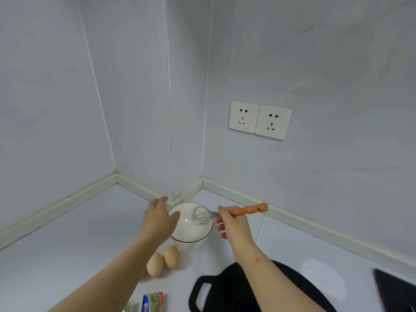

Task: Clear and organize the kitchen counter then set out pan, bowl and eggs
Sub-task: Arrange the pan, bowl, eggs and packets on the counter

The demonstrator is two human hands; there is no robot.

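Obs. The bowl (194,241) stands on the counter (74,239) in the far corner, hard by the wall trim. It is white, glossy and round, with a thin dark rim line. I see nothing in it apart from the whisk head.

Right grip (234,224): closed round the whisk (247,209), fingers wrapped at the near end of the orange handle. The handle is matte, with a hanging hole at its free end. The whisk's long axis runs roughly level, right to left. The handle points right toward the wall and the wire balloon sits over the bowl's mouth, right of centre. I cannot tell whether the wires touch the bowl.

Left grip (159,220): fingers loose and spread, holding nothing, draped at the bowl's left rim with the thumb reaching over the opening. I cannot tell whether it touches.

Key relation: the bowl lies between the two grips, and the left is nearer it. Judgement: the next move is probably to lower the whisk into the bowl, which calls for the left grip to steady the rim.

Two eggs (163,260), tan, smooth and matte, lie side by side just on my side of the bowl, partly under my left forearm. They would roll easily if nudged.

Also present: a black cutting board (225,291) with a slotted handle, and a foil packet (152,302). I see no pan.
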